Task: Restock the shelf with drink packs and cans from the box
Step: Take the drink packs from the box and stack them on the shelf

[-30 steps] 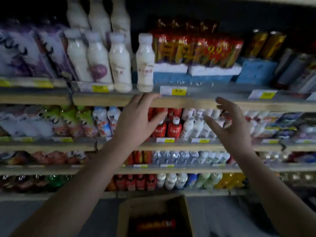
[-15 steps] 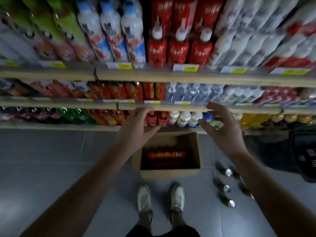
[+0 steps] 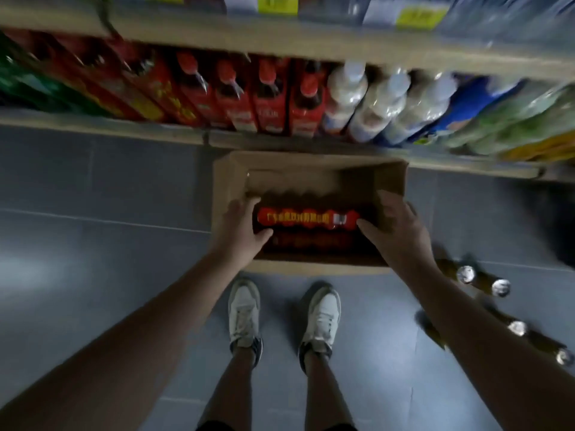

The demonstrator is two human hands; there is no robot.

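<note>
An open cardboard box (image 3: 228, 181) stands on the floor in front of the bottom shelf (image 3: 102, 127). Inside lies a drink pack (image 3: 306, 219) of dark bottles with a red band across it; a second, dimmer pack (image 3: 311, 242) lies nearer to me. My left hand (image 3: 241, 231) is down in the box at the pack's left end, thumb on its near side and fingers at its far side. At the pack's right end my right hand (image 3: 395, 234) has its thumb tip on the end and its fingers curled behind. The pack rests in the box.
The bottom shelf holds red boxed bottles (image 3: 267, 98), pale bottles (image 3: 367, 104) and green and yellow ones to the right. Several cans (image 3: 465, 273) stand on the grey floor at my right. My white shoes (image 3: 244, 312) are just behind the box.
My view has swung from the upper shelves down to the floor. Both hands dropped from shelf height into the box and closed on the ends of the red-banded pack.
</note>
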